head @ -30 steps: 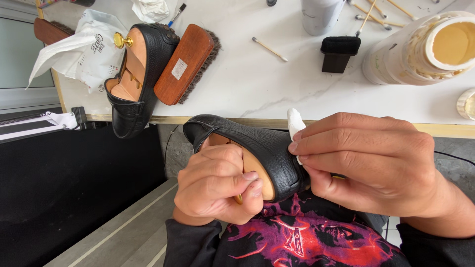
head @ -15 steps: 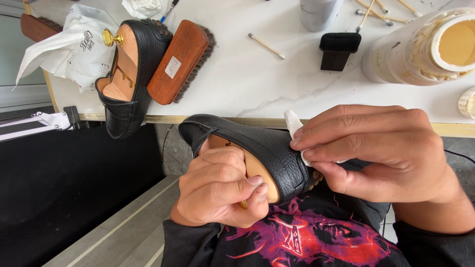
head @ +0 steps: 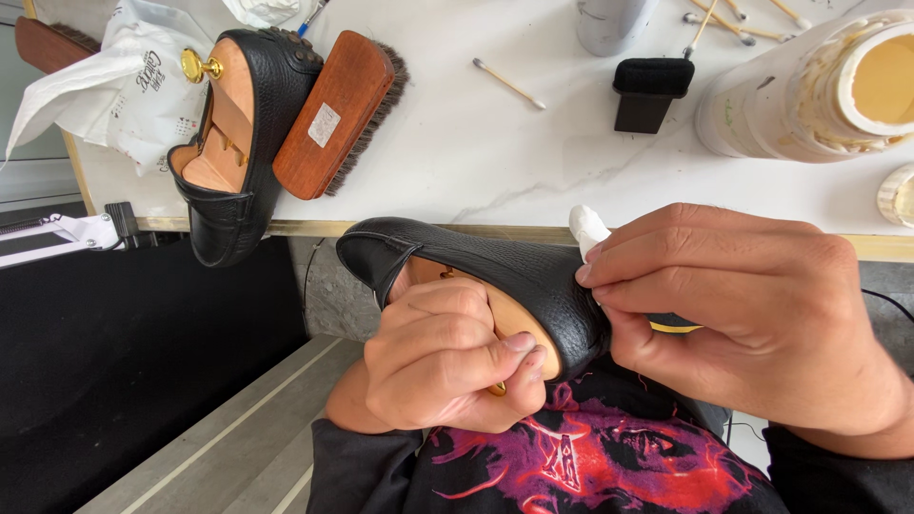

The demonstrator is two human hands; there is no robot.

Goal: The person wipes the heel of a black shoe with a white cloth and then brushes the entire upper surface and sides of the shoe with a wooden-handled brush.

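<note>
left hand (head: 438, 357) grips black loafer (head: 495, 276) by its wooden shoe tree (head: 509, 324) | right hand (head: 743, 305) pinches white cloth (head: 587, 228) against the leather

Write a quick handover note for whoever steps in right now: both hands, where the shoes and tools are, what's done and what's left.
Left hand: grips the wooden shoe tree inside the held shoe, off the table.
Right hand: presses a white cloth against that shoe's upper.
Second shoe lies on the table, beside the brush. Open jar, black applicator and cotton swabs lie further back.
Done: both shoes have trees in.
Left: how far the wiping has got cannot be told.
</note>
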